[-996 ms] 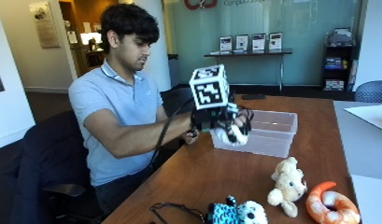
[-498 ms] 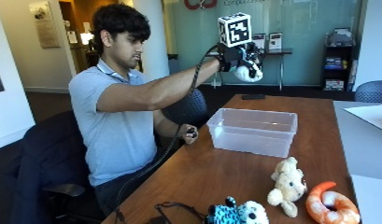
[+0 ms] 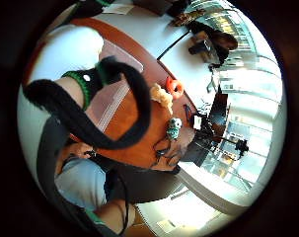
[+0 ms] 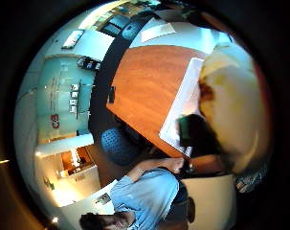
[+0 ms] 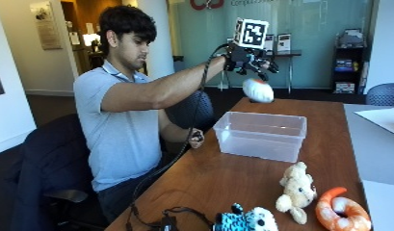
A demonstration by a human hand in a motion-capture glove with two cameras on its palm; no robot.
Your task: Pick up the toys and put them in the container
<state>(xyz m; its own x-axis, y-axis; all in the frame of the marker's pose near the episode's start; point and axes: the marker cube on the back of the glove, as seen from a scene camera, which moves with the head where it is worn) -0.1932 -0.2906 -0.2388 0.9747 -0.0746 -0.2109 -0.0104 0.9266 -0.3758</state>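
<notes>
In the outside view my gloved right hand (image 5: 251,60) is raised high over the clear plastic container (image 5: 260,134), fingers spread. A white plush toy (image 5: 257,90) with an orange spot hangs in the air just below the fingers, apart from them and above the container's far end. In the palm views the white toy (image 3: 65,54) (image 4: 230,110) with its black tail is close to the palm, above the container (image 3: 117,96) (image 4: 180,110). On the table's near end lie a cream teddy (image 5: 296,191), an orange shrimp toy (image 5: 337,211) and a teal spotted toy (image 5: 244,221).
The person's bare left hand (image 5: 195,138) rests at the table edge beside the container. A black cable (image 5: 164,211) trails over the near table edge. White paper (image 5: 382,118) lies on the adjoining grey table at the right. A blue chair (image 5: 384,94) stands behind.
The hand lifted the white toy from beside the container to high above it. Its fingers have now spread and the toy has dropped a little below them.
</notes>
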